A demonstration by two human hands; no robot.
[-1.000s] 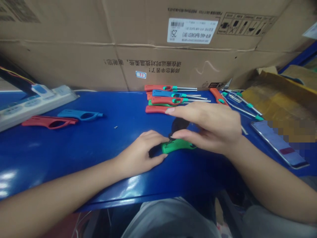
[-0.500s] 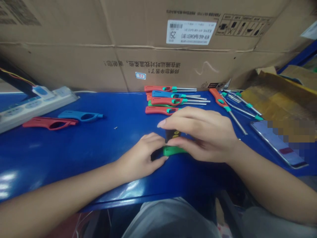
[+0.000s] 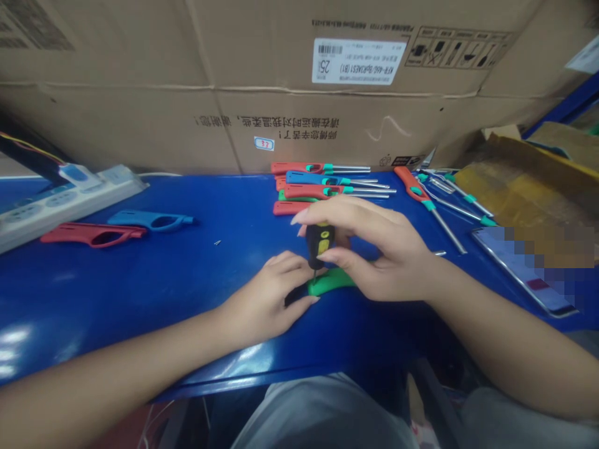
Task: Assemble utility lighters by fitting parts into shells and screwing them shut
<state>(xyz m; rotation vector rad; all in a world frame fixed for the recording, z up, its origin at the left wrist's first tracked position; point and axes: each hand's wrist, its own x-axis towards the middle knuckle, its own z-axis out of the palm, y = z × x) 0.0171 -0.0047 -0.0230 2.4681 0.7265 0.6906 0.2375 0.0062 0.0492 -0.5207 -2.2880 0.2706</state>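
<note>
r hand (image 3: 379,249) closed round upright screwdriver (image 3: 321,240), l hand (image 3: 276,290) pinching green lighter (image 3: 333,282) twd bench's (image 3: 201,284) front edge
if screwdriver tilts or l grip slackens, it could prob. skid off & nick l hand — taped carton (image 3: 524,178) by bench's back r corner, contents can't be made out
</note>
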